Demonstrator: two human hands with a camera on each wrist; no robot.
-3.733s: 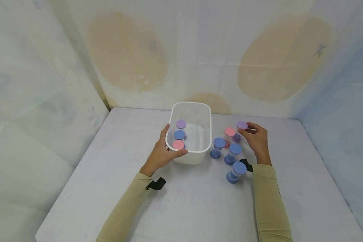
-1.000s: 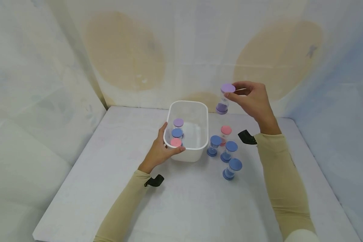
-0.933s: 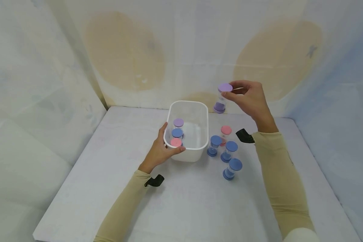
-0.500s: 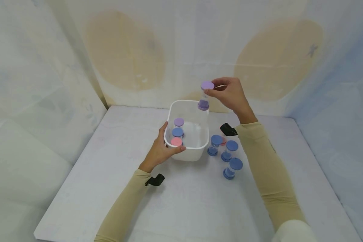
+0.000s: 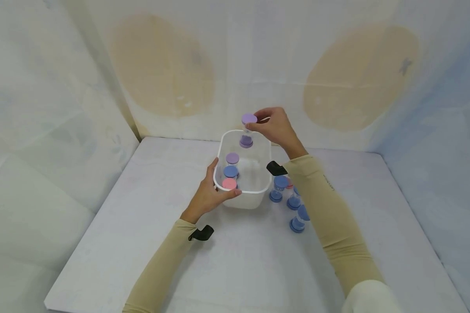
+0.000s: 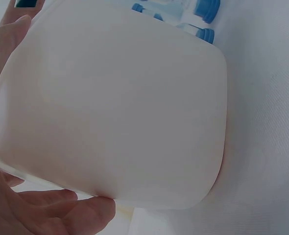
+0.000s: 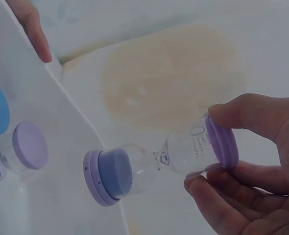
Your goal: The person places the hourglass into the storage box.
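— While I go through the head view first, tell me what you want to know.

— Where is the timer, and what has hold of it?

— From the head camera I see the right hand (image 5: 276,127) pinching the purple sand timer (image 5: 247,129) by its top cap, fingers curled round that cap. The timer hangs below the grip, long axis close to upright, directly above the far end of the white bin (image 5: 222,152). Its lower cap sits about level with the far rim, not yet inside as far as I can judge. The left hand (image 5: 208,196) grips the bin's near left corner, thumb over the rim. Three timers stand along the bin's left wall: purple-capped (image 5: 232,158), blue-capped (image 5: 230,171) and pink-capped (image 5: 229,184).

— And outside the bin?

— Blue timers (image 5: 277,189) stand on the table (image 5: 113,226) just right of the bin, partly hidden by the right sleeve (image 5: 325,217).

— Left wrist view?

— Mostly the bin's outer wall (image 6: 120,107), with the left hand's fingers (image 6: 61,215) wrapped against it.

— Right wrist view?

— Thumb and fingers (image 7: 254,120) clamp the timer's upper cap (image 7: 222,142); the body and lower cap (image 7: 108,176) point away from the palm toward the bin floor, with open floor beyond the purple-capped one (image 7: 31,145). So the free slot lies straight below the grip, and the right hand is the nearer.
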